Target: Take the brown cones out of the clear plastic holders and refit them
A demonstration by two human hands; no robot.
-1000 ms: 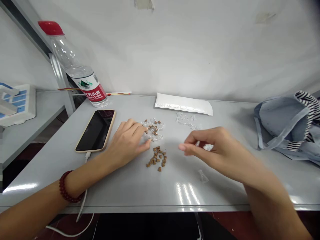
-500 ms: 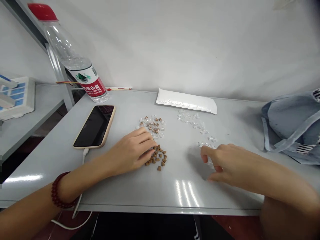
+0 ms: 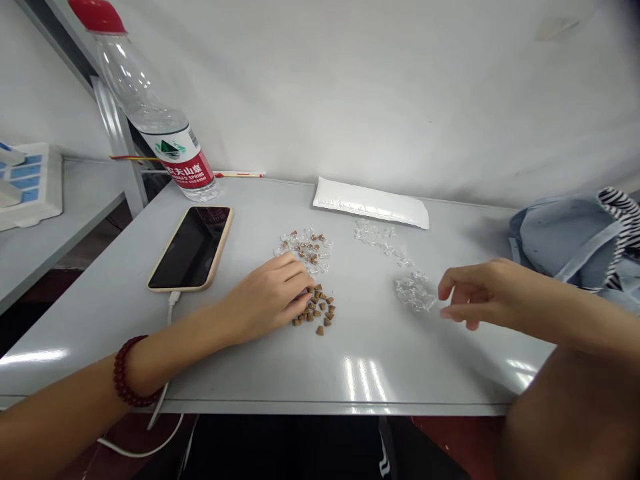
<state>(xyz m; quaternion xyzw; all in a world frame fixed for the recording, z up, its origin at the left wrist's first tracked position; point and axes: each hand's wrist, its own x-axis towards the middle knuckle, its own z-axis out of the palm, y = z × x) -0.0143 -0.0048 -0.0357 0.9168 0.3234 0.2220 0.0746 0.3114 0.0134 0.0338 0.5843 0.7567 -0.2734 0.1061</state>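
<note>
Right hand [image 3: 477,287], fingers parted, drawn toward 3 o'clock, uncovering clear plastic pieces [image 3: 415,292] | left hand [image 3: 273,290] curled at small brown wedges [image 3: 323,306], grip hidden

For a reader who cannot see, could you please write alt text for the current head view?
A left hand is at brown pieces on a table, the right hand beside clear pieces. Farther left: phone, bottle.

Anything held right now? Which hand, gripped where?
Right hand: open, nothing visible in it. Left hand: at the brown pieces; can't tell whether it holds anything.
</note>
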